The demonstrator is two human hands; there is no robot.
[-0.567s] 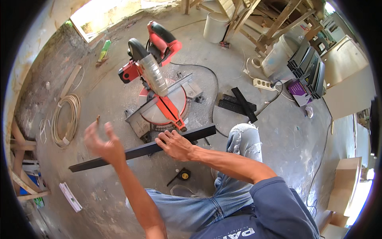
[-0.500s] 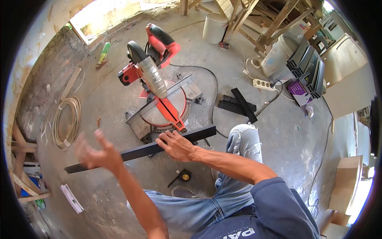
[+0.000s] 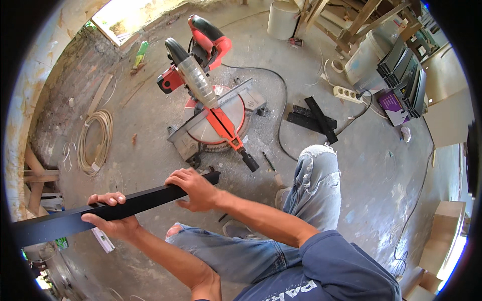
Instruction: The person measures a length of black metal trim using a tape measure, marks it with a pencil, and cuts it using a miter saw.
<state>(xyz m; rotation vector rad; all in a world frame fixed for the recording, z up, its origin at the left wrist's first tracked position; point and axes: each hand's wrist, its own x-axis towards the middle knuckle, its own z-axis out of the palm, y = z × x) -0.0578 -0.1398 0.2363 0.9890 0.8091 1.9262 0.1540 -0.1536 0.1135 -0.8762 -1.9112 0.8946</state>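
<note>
A long black rectangular bar (image 3: 149,200) lies across the left half of the view, slanting from the left rim up toward the saw. My left hand (image 3: 113,215) grips it from below, fingers curled over the top edge and thumb along the near side. Close to its right end, my right hand (image 3: 197,189) wraps over the bar. Beyond that end stands a red and black mitre saw (image 3: 221,123) with a round grey base, its head raised and its black front handle pointing toward me. The bar is apart from the saw.
Short black offcuts (image 3: 316,120) lie right of the saw, near a white power strip (image 3: 348,94). More black bars (image 3: 401,75) are stacked beside a white bucket (image 3: 369,57). A coiled cable (image 3: 95,143) rests at left. A thin pencil-like stick (image 3: 268,160) lies by my knee.
My left hand, earlier raised and blurred with motion, now grips the bar. The bar has shifted left and nearer to me, away from the saw, with my right hand still on it.
</note>
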